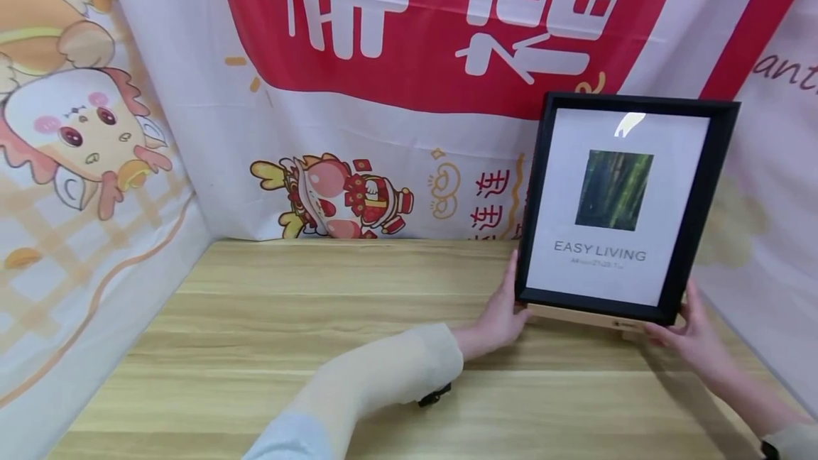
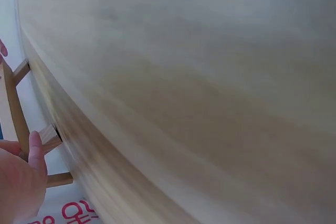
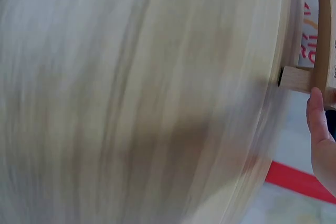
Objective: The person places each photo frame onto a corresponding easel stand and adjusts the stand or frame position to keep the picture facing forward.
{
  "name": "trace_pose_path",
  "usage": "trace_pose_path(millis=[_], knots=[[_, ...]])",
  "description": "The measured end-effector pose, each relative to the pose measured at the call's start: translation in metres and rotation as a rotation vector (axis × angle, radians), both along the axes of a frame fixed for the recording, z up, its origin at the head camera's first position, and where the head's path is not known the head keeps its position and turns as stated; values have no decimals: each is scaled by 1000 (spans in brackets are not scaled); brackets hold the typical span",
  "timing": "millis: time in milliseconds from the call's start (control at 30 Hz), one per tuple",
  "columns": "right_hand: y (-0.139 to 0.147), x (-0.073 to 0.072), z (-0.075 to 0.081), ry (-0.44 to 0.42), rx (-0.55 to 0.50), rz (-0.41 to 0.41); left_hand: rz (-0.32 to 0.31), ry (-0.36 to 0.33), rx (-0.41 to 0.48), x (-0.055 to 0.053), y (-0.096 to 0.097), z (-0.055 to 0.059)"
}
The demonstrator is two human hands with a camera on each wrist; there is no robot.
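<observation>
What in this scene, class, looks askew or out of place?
The black picture frame on its wooden stand leans back and sits at an angle to the table edge. The left hand and right hand touch its lower corners. Nothing looks spilled or damaged.

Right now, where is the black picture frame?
In the head view the black picture frame stands upright on a light wooden stand at the wooden table's far right, between the left hand and right hand.

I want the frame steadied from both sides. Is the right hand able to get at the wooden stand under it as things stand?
Probably yes: the right hand already touches the wooden stand at the black frame's lower right corner, nothing between.
</observation>
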State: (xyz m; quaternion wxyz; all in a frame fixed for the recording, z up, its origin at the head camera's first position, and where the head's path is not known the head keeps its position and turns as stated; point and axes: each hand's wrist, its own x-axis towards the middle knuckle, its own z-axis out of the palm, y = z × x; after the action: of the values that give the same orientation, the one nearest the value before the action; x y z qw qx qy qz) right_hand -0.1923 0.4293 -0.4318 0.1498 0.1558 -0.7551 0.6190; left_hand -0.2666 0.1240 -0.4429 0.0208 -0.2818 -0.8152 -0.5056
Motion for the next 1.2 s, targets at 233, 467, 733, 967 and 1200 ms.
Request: trace_pose_path(millis=[233,467,733,967,1200], knots=[[-24,0,-1,-37,63,-52,17,-42,-50,4,-25,5],[-52,-2,-2,-59,62,-72,23,-49,-63,5,-51,7],[-79,-3,-2,-77,148,-103,37,-74,-62,6,-78,4],[-106,-6,0,-94,159,-91,32,-86,-18,8,-107,5],[-135,-12,4,-95,156,-71,75,-135,-7,10,-137,9]])
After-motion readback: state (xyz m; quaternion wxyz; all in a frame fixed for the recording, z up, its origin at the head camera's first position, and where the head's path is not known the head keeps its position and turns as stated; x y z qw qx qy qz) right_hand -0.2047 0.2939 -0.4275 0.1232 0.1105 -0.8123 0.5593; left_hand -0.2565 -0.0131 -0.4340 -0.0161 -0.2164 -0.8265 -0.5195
